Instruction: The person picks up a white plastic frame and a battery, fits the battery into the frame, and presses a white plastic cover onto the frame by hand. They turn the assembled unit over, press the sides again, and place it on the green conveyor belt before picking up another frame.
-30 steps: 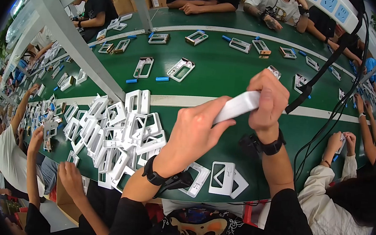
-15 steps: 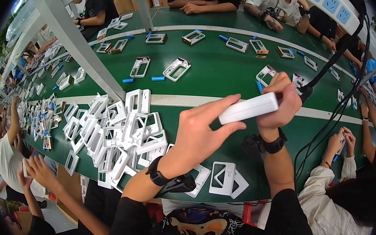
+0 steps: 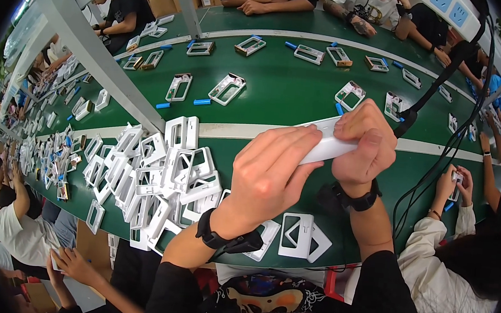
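Observation:
Both my hands hold a white plastic casing (image 3: pixel 322 146) in the air above the near green bench top. My left hand (image 3: pixel 270 173) wraps its left end, fingers laid over the upper face and thumb below. Curled around the other end is my right hand (image 3: pixel 366 140), its thumb side against the casing. Much of the casing is hidden by my fingers. To the left of my left forearm lies a heap of white plastic frames (image 3: pixel 191 131) with rectangular openings. Two overlapping white frames (image 3: pixel 294 252) lie flat between my forearms.
A green conveyor belt (image 3: pixel 286 93) beyond a pale rail (image 3: pixel 235 131) carries several white frames with blue cylinders (image 3: pixel 202 102). A grey metal post (image 3: pixel 106 58) slants at left. Black cables (image 3: pixel 425 185) hang at right. A co-worker's hands (image 3: pixel 456 183) work at far right.
The casing has tilted and my left fingers have come over its upper face. My right hand has shifted slightly left and down. The parts on the belt have moved a little left.

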A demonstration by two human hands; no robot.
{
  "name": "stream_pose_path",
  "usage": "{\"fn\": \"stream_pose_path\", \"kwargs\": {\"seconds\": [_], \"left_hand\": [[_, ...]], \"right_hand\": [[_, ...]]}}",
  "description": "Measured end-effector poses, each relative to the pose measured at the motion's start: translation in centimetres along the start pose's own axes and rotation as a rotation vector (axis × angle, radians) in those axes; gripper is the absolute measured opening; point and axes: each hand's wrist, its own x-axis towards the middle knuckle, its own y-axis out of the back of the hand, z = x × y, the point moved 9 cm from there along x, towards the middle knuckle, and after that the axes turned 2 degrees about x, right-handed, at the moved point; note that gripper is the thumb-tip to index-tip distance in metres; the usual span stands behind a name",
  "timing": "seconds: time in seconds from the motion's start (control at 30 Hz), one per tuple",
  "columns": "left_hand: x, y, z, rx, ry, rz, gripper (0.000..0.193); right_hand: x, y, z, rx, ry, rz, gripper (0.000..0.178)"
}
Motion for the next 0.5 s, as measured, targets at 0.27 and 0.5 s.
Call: {"fn": "stream_pose_path", "kwargs": {"seconds": [0.27, 0.5], "left_hand": [[0.3, -0.3, 0.2, -0.014, 0.057, -0.045, 0.035], [0.1, -1.4, -3.2, 0.019, 0.246, -0.182, 0.027]], "right_hand": [[-0.4, -0.1, 0.1, 0.016, -0.04, 0.019, 0.047], [-2.2, -2.2, 5.3, 0.072, -0.375, -0.12, 0.039]]}}
